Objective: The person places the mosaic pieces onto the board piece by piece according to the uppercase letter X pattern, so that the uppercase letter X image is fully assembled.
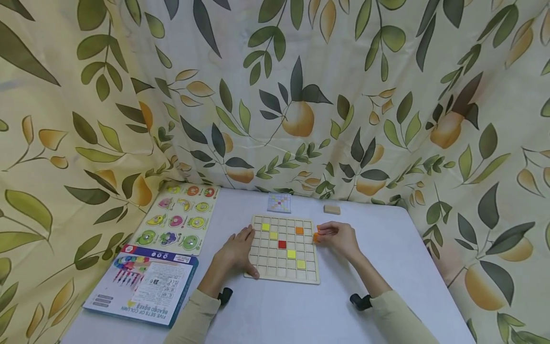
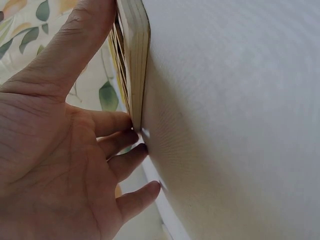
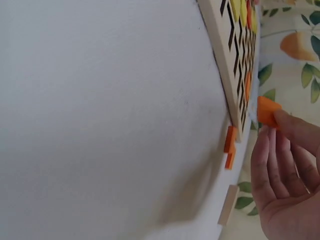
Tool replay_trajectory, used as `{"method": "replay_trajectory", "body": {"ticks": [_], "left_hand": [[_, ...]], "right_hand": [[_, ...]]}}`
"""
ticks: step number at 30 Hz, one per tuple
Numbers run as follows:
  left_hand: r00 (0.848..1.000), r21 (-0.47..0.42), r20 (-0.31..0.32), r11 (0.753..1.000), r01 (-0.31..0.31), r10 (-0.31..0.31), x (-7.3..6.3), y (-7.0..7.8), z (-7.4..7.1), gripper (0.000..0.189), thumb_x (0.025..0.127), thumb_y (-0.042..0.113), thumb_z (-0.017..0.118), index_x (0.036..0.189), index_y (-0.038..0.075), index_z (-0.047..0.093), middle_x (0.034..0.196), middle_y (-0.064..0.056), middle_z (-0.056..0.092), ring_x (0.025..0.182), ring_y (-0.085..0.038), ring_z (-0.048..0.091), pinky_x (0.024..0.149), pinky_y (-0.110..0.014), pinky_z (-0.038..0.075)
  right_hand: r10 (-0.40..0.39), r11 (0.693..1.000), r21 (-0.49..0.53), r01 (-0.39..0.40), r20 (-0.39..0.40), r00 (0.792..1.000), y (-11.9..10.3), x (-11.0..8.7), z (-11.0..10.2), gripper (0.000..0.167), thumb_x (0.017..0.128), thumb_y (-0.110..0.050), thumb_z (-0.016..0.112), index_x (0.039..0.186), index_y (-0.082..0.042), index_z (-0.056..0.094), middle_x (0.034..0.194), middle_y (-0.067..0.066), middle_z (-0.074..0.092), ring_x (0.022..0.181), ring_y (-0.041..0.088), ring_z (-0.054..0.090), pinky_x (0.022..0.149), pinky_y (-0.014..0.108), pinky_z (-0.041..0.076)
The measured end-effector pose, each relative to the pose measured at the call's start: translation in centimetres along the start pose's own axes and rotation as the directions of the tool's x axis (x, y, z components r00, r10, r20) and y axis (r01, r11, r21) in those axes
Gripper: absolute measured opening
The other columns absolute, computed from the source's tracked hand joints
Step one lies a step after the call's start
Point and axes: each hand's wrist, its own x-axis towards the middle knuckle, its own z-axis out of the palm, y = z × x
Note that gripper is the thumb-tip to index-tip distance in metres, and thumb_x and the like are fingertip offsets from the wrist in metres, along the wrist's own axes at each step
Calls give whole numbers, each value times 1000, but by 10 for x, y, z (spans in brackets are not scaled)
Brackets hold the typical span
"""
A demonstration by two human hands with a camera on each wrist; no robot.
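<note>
A wooden grid board [image 1: 268, 273] lies flat on the table, with several yellow tiles [image 1: 291, 254], a red tile [image 1: 281, 244] and an orange tile [image 1: 299, 231] in its squares. Against the board's left side rests my left hand [image 1: 236, 249], its fingers extended and its thumb at the near left corner. My right hand [image 1: 340, 238] pinches another orange tile [image 3: 268, 111] between thumb and fingertips, above the table just beyond the board's right edge. Below that hand, two loose orange tiles [image 3: 230, 140] lie close to the board's edge in the right wrist view.
Behind the board are a small pattern card [image 1: 279, 203] and a wooden block [image 1: 332, 209]. On the left lie a fruit picture board [image 1: 175, 221] and a flat printed box [image 1: 142, 282]. A leaf-patterned curtain [image 1: 275, 95] hangs around the white table [image 1: 365, 329].
</note>
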Motion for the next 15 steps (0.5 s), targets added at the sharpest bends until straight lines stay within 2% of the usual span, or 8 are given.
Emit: {"method": "replay_trajectory", "body": {"ticks": [6,15], "left_hand": [[1000,-20,1,1000,2,-2,-4,2,-4,144,55,54,100,165,0,23,174,-15,16,161,-31,13,129,-52,17],[1000,-23,-5,1000,-3,3,-6,4,-5,144,54,54,101,164,0,24,173,-16,18,161,-31,14,129,-53,18]], "right_hand": [[51,998,35,-51,26,998,-8,8,15,29,86,-9,86,114,-6,77,96,4,79,88,17,76,74,21,61],[14,994,110,-19,47,999,-24,15,42,24,86,-3,85,109,-4,78,94,6,80,88,18,78,79,24,62]]}}
